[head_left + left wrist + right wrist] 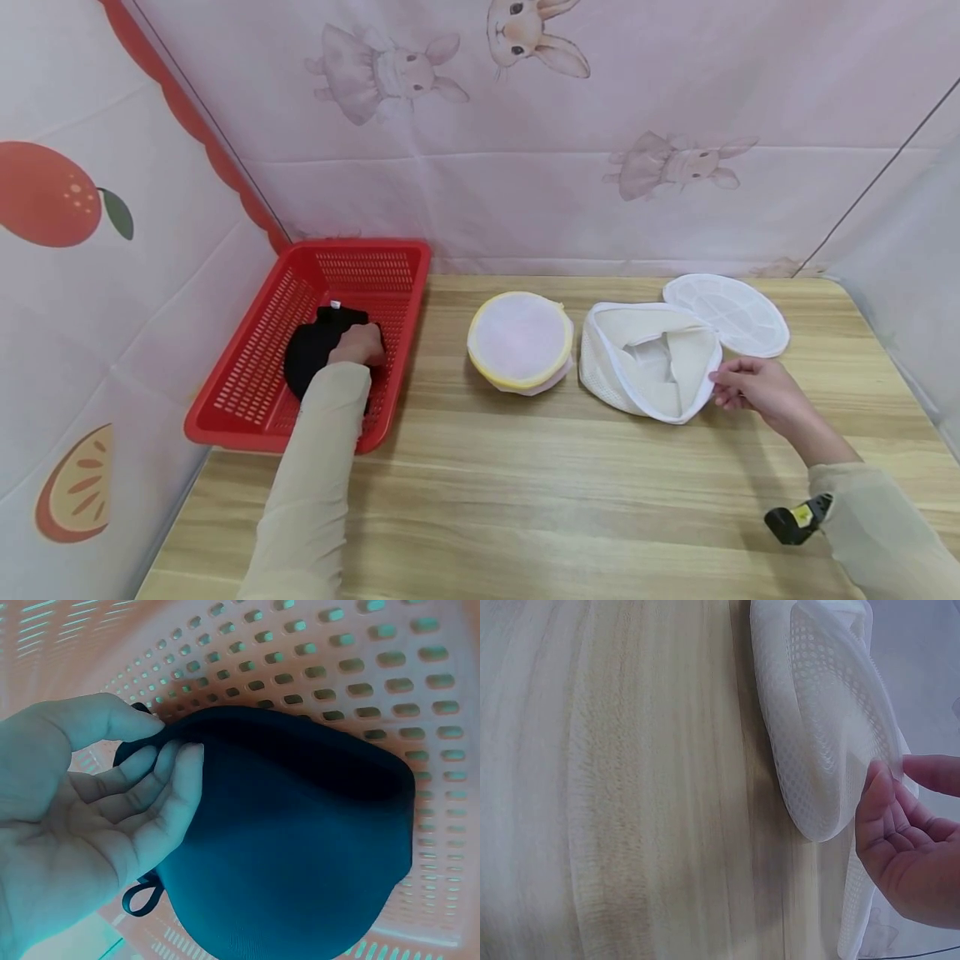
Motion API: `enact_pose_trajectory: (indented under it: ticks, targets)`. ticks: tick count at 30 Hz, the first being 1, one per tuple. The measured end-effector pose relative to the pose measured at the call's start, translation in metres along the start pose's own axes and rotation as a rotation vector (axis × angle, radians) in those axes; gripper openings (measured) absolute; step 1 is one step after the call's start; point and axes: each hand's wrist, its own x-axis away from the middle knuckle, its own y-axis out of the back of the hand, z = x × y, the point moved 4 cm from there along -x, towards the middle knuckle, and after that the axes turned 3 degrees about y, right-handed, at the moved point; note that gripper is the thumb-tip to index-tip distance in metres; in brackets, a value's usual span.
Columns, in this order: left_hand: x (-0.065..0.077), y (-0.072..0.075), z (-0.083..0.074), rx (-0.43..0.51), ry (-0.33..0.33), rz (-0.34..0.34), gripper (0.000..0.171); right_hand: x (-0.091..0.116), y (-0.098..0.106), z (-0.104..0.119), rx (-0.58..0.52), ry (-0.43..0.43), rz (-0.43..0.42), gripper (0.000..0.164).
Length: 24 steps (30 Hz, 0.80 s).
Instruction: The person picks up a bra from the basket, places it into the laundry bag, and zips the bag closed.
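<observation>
Inside the red plastic basket [358, 247], my left hand [358, 345] pinches the edge of a black bra [311, 354]. In the left wrist view, the thumb and fingers grip its upper rim beside a molded cup [277, 847], and a small strap loop [142, 898] hangs below. My right hand [768, 392] pinches the rim of a white mesh laundry bag [611, 371], whose mouth is unzipped. The right wrist view shows thumb and fingertips on that bag's edge [891, 754]. Behind it lies its round mesh lid [731, 312], folded back.
A second round laundry bag [519, 340] with a yellow rim stands between the basket and the white bag, on the wooden table [510, 500]. Patterned cloth walls [487, 200] border the table at the back and sides.
</observation>
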Motion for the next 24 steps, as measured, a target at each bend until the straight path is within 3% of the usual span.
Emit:
enact_pose_trajectory:
  ticks: [8, 17, 24]
  targets:
    - [0.002, 0.008, 0.012, 0.149, 0.023, -0.016, 0.013, 0.0, 0.001, 0.001, 0.006, 0.001, 0.004, 0.01]
    - [0.015, 0.022, 0.018, 0.325, 0.07, -0.066, 0.012, -0.001, 0.001, 0.002, 0.016, -0.004, 0.004, 0.01]
    - [0.03, 0.032, 0.018, 0.41, 0.039, -0.064, 0.006, -0.001, 0.0, 0.002, 0.029, -0.001, 0.004, 0.011]
